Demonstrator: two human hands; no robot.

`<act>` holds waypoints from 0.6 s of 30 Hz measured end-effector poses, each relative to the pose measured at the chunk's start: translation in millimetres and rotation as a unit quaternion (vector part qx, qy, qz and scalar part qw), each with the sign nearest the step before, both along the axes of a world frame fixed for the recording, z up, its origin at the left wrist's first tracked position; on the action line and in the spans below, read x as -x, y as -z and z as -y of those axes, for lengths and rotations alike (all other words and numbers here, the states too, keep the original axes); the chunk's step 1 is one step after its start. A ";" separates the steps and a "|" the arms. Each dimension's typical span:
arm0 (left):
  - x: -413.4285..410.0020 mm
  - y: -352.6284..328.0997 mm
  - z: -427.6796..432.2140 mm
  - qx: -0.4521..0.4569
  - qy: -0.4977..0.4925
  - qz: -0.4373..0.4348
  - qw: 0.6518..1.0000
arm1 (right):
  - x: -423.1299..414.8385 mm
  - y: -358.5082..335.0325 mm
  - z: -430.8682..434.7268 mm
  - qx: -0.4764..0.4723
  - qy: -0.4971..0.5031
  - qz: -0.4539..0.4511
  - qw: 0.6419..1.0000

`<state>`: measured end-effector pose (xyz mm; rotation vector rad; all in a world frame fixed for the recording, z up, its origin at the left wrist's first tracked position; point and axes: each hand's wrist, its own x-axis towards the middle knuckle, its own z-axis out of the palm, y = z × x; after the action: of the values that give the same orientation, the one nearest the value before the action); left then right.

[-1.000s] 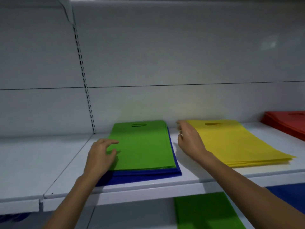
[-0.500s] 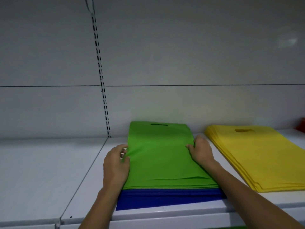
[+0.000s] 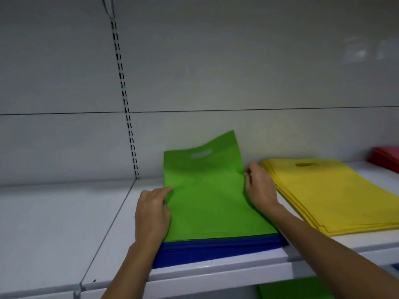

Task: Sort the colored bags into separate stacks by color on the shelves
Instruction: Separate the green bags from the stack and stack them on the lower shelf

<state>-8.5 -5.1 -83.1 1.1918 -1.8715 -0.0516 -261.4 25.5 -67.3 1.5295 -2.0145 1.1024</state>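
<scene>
"What's your left hand on?"

"My left hand [image 3: 152, 214] has its fingers curled onto the left edge of the green bag [image 3: 211, 201], pinching it."

"Where's the bag?"

"Its near end lies on the blue bags [image 3: 216, 248] at the front of the white shelf [image 3: 54, 223]. Its far end, with the handle slot, is lifted, right corner highest."

"And your right?"

"My right hand [image 3: 260, 188] grips the bag's right edge. The yellow stack [image 3: 330, 195] lies just beside it, with the red bags [image 3: 386, 158] farther right."

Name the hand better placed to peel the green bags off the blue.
Probably right: the right hand pinches the green bags beside their raised corner; the left hand holds a flat edge.
</scene>
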 end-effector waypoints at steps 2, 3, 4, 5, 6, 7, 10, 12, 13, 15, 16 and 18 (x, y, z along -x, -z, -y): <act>0.1 -6.4 -4.6 0.035 0.012 0.035 0.999 | 4.3 -4.8 -6.6 0.004 0.011 -0.006 1.000; -0.2 -11.5 -7.7 0.040 0.017 0.040 0.998 | 6.4 -8.1 -11.6 0.010 0.007 -0.001 1.000; 1.5 -17.8 -11.7 0.041 0.023 0.041 0.998 | 9.6 -12.4 -17.8 0.021 -0.002 0.008 1.000; 4.4 -24.7 -17.8 0.041 0.030 0.036 0.998 | 13.3 -17.6 -25.1 0.033 -0.015 0.017 0.999; 7.4 -31.9 -26.0 0.039 0.043 0.023 0.998 | 16.8 -22.8 -34.5 0.044 -0.030 0.021 0.998; 11.1 -39.5 -35.5 0.033 0.062 0.004 0.998 | 21.1 -27.8 -45.1 0.054 -0.041 0.019 0.997; 27.8 -58.7 -70.6 0.024 0.105 -0.033 0.994 | 41.8 -43.8 -83.4 0.076 -0.054 -0.009 0.996; 41.5 -64.2 -93.1 0.021 0.114 -0.039 0.992 | 60.7 -51.3 -112.3 0.079 -0.049 -0.026 0.995; 49.4 -64.4 -104.9 0.014 0.120 -0.040 0.992 | 71.0 -53.8 -128.3 0.080 -0.039 -0.030 0.996; 68.8 -60.7 -129.5 0.009 0.134 -0.040 0.990 | 92.8 -56.6 -164.0 0.085 -0.013 -0.029 0.996; 79.2 -57.9 -142.3 0.005 0.141 -0.043 0.989 | 103.3 -56.7 -183.2 0.084 0.000 -0.026 0.996; 101.0 -52.0 -172.6 -0.015 0.156 -0.047 0.987 | 123.1 -52.5 -224.2 0.071 0.024 -0.018 0.997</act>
<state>-109.4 167.5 -31.1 0.8899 -1.9630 -0.3041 -384.5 249.7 -14.8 1.4133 -1.8968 1.1636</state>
